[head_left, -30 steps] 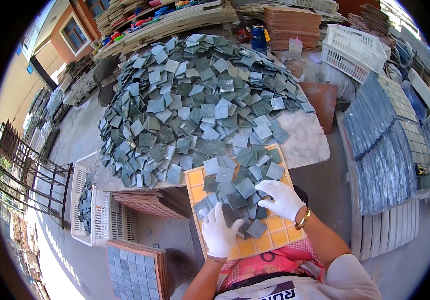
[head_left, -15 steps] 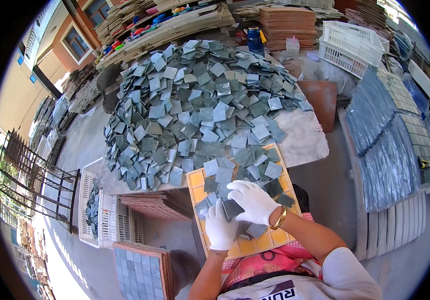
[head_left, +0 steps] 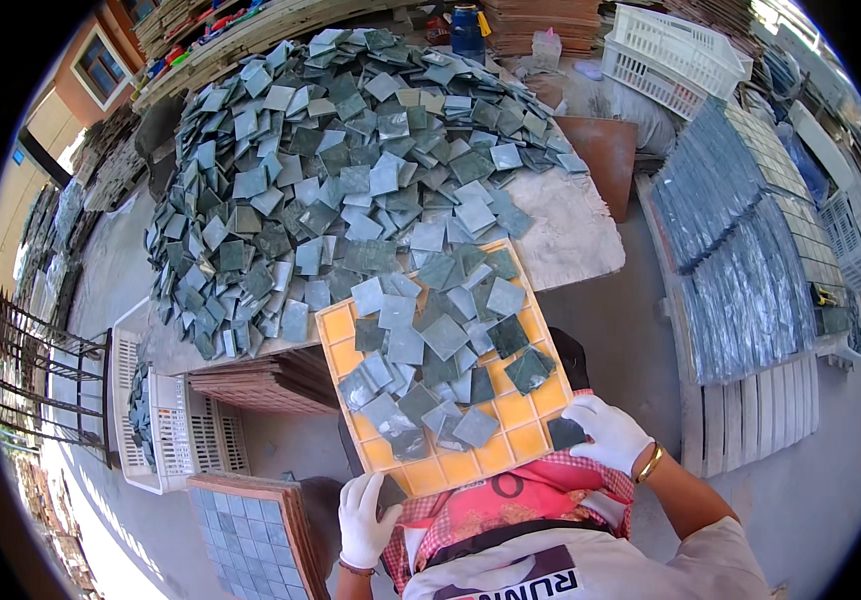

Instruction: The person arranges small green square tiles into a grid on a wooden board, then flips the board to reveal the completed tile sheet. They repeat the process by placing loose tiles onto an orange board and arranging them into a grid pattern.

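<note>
A yellow gridded tray slants from the table's near edge down to my lap. Loose grey-green stone tiles lie scattered and overlapping over its middle and upper part, while several squares along its rims show bare. At the tray's near left corner my white-gloved left hand is closed on a dark tile. My right hand, gloved too, pinches another dark tile at the near right corner. The undersides of both held tiles are hidden.
A large heap of tiles covers the table ahead. White plastic crates stand at the left, beside a stack of boards topped with set tiles. Wrapped tile sheets rest on a pallet at the right.
Both hands have parted from the tray's middle and come back to its near corners, left and right. Each has a tile in it. The view has shifted, with the scene sliding left.
</note>
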The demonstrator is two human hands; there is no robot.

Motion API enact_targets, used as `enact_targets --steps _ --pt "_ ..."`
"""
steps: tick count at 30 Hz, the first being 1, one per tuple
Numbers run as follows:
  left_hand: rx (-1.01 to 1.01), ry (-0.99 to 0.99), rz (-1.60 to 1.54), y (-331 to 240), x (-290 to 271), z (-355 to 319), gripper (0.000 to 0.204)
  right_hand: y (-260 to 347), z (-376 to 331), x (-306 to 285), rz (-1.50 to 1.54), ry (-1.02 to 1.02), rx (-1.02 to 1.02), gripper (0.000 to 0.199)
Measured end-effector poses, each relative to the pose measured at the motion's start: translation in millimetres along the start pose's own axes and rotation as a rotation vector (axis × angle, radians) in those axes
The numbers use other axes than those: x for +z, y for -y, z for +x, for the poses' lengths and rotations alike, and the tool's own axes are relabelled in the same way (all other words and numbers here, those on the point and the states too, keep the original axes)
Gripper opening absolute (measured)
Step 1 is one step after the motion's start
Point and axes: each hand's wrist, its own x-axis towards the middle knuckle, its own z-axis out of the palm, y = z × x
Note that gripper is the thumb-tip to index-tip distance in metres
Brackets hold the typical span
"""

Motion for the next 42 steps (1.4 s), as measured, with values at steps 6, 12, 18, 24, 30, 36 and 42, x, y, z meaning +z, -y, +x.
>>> enact_targets --steps 6,12,18,24,30,36,42 --pt "-0.073 -0.058 0.018 12 15 -14 0.061 -7 -2 4 -0.023 -0.084 -0.07 0.051" --pt "-0.068 -0.075 0.01 17 14 -8 0.056 4 16 2 -0.082 -0.035 -0.065 0.042" --pt "0.078 -0.045 0.039 25 3 3 0.055 7 17 7 -0.138 -0.059 -0.119 0.042" --pt "0.115 0.008 0.112 18 1 11 0.058 20 13 4 -0.213 -0.099 -0.082 0.045" --pt "-0.026 -0.02 0.075 9 19 4 0.095 40 16 7 -0.075 -0.133 -0.075 0.044" --pt "-0.078 -0.015 0.116 18 35 7 0.092 61 34 15 -0.03 -0.122 -0.163 0.037" --pt "-0.186 -0.203 -0.142 48 6 -9 0.055 63 41 25 0.002 -0.207 -0.186 0.035"
